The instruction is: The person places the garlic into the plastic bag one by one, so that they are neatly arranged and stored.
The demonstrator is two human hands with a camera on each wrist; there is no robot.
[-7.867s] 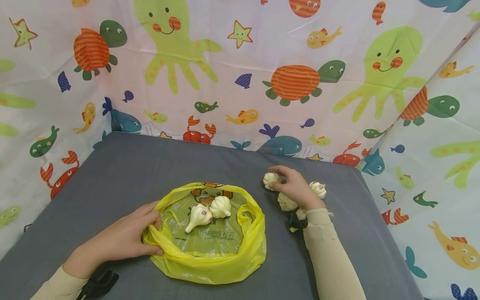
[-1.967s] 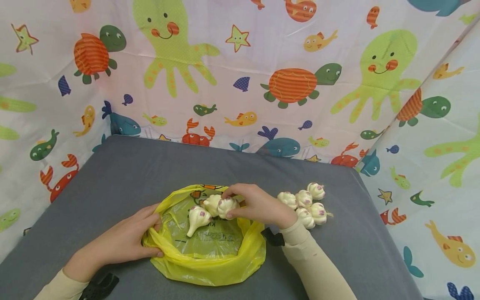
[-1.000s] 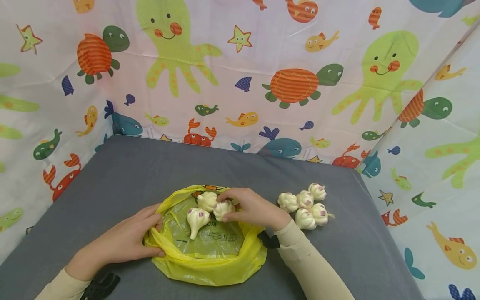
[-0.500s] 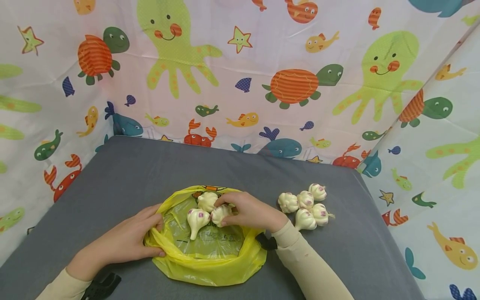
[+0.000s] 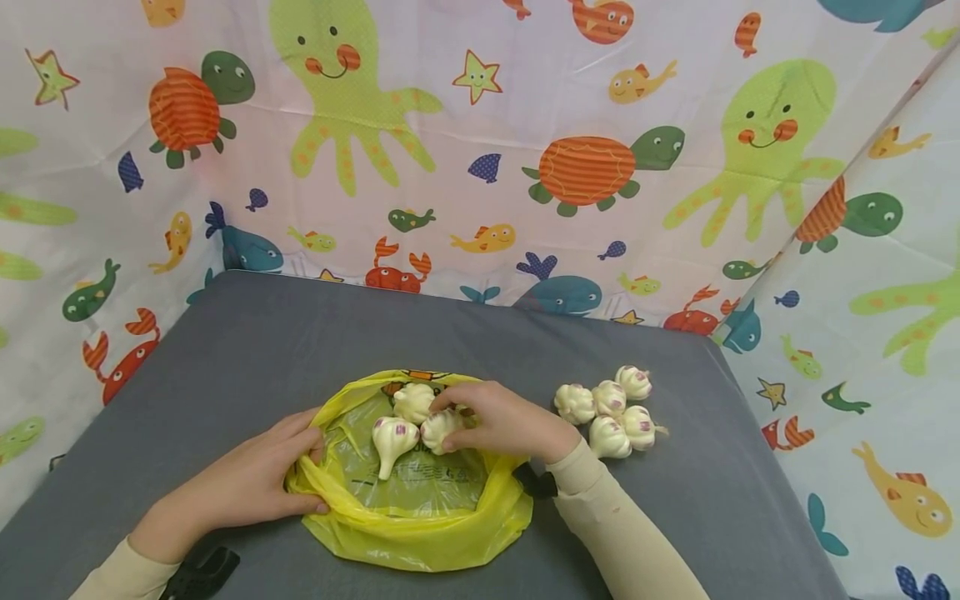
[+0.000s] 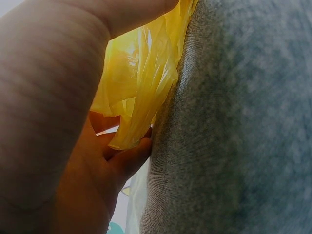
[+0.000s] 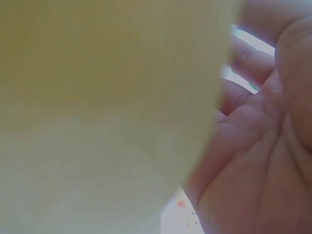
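Note:
A yellow plastic bag [image 5: 420,542] stands with its mouth spread wide in the head view. My left hand [image 5: 236,479] grips its left rim, thumb outside and fingers over the edge; the left wrist view shows the crumpled bag [image 6: 139,83] between thumb and fingers. Inside the bag, two garlic bulbs lie together, one long-necked bulb [image 5: 394,440] and one rounder bulb [image 5: 414,403]. A third garlic bulb [image 5: 438,432] touches them, held between the thumb and fingers of my right hand [image 5: 506,421]. A blurred pale-yellow surface covers much of the right wrist view, beside my right palm [image 7: 253,156].
Several more garlic bulbs [image 5: 609,398] lie clustered on the grey tabletop [image 5: 315,329], right of the bag. A curtain [image 5: 480,125] printed with sea animals encloses the back and sides. A black strap [image 5: 198,575] is on the left wrist.
My right hand has carried a garlic bulb from the cluster leftward into the bag, then down beside the other two. In the last half second hardly anything moves. My left hand keeps its grip.

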